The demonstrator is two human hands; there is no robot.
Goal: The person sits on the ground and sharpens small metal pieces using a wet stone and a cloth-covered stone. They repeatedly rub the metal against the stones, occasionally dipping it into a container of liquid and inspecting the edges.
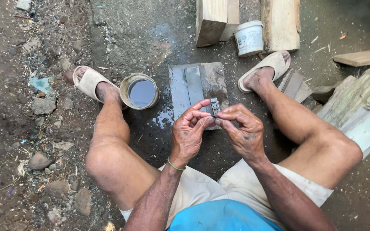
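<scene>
1. The left hand (190,133) and right hand (243,130) pinch a small metal blade (215,107) between their fingertips, just above the wet sharpening stone (198,85).
2. A water tin (140,91) stands left of the stone.
3. A white tub (249,38) sits beyond the stone.

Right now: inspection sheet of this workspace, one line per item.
Surface: wet dark ground, puddle by the flat sharpening stone.
Job's things: small flat metal blade, pinched over the stone.
Clutter: water-filled tin, white tub, wood blocks, loose stones.
Grippers: left hand and right hand both grip the blade.
Cables: nothing seen.
Surroundings: gravel at one side, weathered planks at the other.
</scene>
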